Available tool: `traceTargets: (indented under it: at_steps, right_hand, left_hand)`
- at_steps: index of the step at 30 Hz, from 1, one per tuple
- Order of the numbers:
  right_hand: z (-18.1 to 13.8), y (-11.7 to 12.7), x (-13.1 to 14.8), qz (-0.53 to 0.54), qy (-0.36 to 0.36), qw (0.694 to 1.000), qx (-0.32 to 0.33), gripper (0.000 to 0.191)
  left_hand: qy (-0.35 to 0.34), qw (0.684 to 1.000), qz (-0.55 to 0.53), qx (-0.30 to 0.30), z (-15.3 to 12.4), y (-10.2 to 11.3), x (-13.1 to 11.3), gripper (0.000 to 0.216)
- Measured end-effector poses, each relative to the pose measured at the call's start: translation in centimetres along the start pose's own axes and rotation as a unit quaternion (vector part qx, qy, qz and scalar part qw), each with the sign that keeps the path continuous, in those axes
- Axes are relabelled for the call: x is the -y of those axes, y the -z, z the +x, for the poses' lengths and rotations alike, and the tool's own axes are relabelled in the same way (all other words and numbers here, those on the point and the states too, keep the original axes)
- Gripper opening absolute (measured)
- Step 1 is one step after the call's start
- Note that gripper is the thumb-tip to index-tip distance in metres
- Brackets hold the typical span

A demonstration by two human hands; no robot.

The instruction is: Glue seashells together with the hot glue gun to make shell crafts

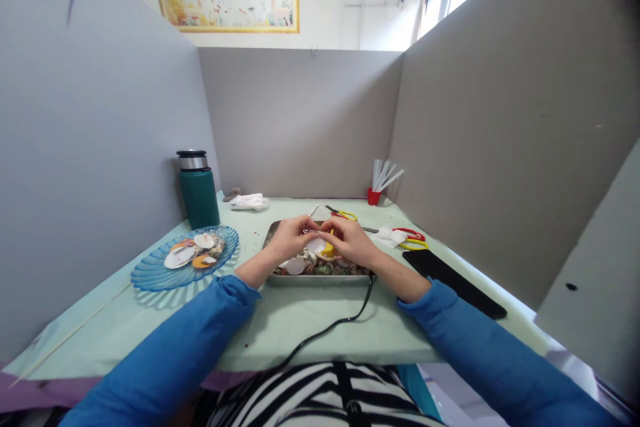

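Observation:
Both hands meet over a metal tray (320, 279) filled with small shells and stones. My left hand (293, 238) has its thumb and fingers pinched together at the fingertips. Facing it, my right hand (350, 240) is pinched the same way, with the fingertips of the two hands almost touching. What sits between them is too small to make out. Just below the fingertips lie a white disc (316, 246) and something yellow (329, 250). Another pale disc (295, 267) rests at the tray's front left.
A blue scalloped plate (145, 273) with shell pieces and discs stands left, before a green bottle (200, 197). Scissors (413, 240) and a black phone-like slab (455, 283) lie right. A red cup (373, 197) holds white sticks. A black cable (330, 327) crosses the front.

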State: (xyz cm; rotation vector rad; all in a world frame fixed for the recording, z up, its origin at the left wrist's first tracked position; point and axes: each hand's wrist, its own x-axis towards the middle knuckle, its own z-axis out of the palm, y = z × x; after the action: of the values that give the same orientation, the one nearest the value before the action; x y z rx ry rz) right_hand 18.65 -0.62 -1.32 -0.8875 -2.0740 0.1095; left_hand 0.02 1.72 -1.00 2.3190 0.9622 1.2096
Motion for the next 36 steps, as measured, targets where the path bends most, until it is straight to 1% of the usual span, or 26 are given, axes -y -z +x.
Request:
traceTargets:
  at_steps: [11, 15, 22, 27, 29, 32, 34, 36]
  right_hand:
    - [-0.14, -0.16, -0.10, 0.009, -0.008, 1.000, 0.003, 0.018]
    - [-0.16, -0.26, -0.12, 0.024, -0.014, 1.000, 0.004, 0.018]
    - [-0.16, -0.21, 0.02, 0.028, -0.023, 0.999, 0.000, 0.017]
    - [-0.08, -0.28, -0.16, 0.019, -0.043, 0.999, -0.010, 0.016]
    - [-0.03, -0.35, -0.34, 0.017, -0.053, 0.998, -0.022, 0.016]
    - [0.02, -0.37, -0.53, 0.015, -0.056, 0.998, -0.038, 0.015]
    - [0.03, -0.30, -0.53, 0.011, -0.049, 0.998, -0.046, 0.016]
    - [0.04, -0.20, -0.46, 0.004, -0.042, 0.998, -0.050, 0.018]
  left_hand:
    - [0.010, 1.000, -0.004, 0.003, 0.03, 0.15, -0.16, 0.022]
    - [0.008, 1.000, -0.004, -0.004, 0.02, 0.12, -0.06, 0.021]
    - [0.016, 1.000, -0.014, 0.001, 0.12, 0.09, 0.18, 0.021]
    - [0.032, 0.998, -0.047, 0.027, 0.20, 0.08, 0.47, 0.026]
    - [0.046, 0.994, -0.090, 0.031, 0.27, -0.03, 0.57, 0.029]
    - [0.068, 0.985, -0.157, 0.018, 0.36, -0.22, 0.65, 0.034]
    - [0.077, 0.984, -0.160, 0.010, 0.36, -0.27, 0.68, 0.032]
    - [0.074, 0.988, -0.136, 0.006, 0.29, -0.24, 0.65, 0.028]
